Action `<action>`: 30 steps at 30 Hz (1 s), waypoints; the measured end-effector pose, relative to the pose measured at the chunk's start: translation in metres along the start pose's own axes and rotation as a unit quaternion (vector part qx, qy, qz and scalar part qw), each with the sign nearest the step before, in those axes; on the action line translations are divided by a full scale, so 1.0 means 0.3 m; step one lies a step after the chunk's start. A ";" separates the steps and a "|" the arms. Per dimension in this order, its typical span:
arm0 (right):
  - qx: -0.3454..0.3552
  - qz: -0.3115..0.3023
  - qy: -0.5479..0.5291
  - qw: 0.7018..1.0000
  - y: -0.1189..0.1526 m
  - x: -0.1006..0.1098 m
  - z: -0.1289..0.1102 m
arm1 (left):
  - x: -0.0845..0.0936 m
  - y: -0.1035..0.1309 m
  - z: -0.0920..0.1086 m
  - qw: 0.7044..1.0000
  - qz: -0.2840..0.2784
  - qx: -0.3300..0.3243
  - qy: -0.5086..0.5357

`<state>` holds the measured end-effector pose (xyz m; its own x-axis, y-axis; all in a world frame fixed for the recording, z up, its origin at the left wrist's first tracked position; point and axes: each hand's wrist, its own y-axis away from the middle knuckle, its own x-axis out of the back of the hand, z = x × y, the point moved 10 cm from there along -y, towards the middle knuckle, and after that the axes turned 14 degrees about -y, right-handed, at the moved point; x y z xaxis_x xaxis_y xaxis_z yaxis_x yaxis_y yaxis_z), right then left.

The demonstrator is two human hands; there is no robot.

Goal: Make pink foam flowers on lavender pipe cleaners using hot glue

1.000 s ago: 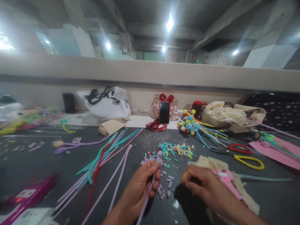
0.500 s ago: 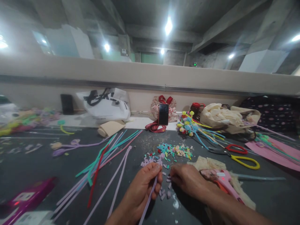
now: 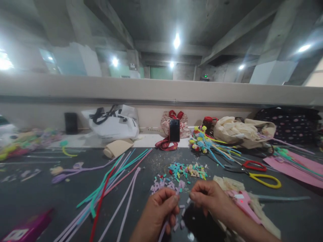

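My left hand (image 3: 160, 211) is closed around a lilac pipe cleaner (image 3: 163, 231). Its fuzzy tip (image 3: 181, 185) pokes out above the thumb, and the long end runs down toward me. To its right, my right hand (image 3: 213, 200) pinches a short lilac pipe cleaner piece (image 3: 188, 200) between thumb and forefinger, a little apart from the tip. Loose lilac pieces (image 3: 161, 185) lie just beyond my left hand, with a few more between the hands. Behind them spreads a pile of cut turquoise, peach and yellow pieces (image 3: 188, 170).
Long pipe cleaners (image 3: 102, 191) lie on the left beside a magenta glue gun (image 3: 30, 227). On the right are a pink glue gun (image 3: 244, 203) on a cloth and scissors (image 3: 263, 179). A phone (image 3: 174, 130), bags and a finished-flower bunch (image 3: 202, 137) line the back.
My right hand has come up from the lilac pieces on the table with one in its fingertips. The left hand has turned slightly, still holding the pipe cleaner. The view has tilted upward.
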<state>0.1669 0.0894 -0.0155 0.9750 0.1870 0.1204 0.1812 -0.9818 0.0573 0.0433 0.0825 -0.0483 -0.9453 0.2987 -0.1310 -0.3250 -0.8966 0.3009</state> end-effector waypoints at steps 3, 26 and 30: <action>0.012 -0.009 -0.027 1.000 0.013 -0.016 -0.005 | 0.005 -0.009 -0.010 1.000 0.000 0.005 -0.029; 0.054 0.043 0.033 0.997 0.074 0.050 -0.047 | 0.026 -0.017 0.004 0.996 0.045 -0.030 -0.078; 0.048 0.086 0.066 0.993 0.108 0.094 -0.043 | 0.029 -0.011 0.002 0.997 0.043 -0.011 -0.064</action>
<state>0.1985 0.0632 0.0024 0.9685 0.0124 0.2488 0.0307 -0.9971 -0.0697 0.0363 0.0883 -0.0497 -0.9659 0.2584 0.0172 -0.2431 -0.9275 0.2841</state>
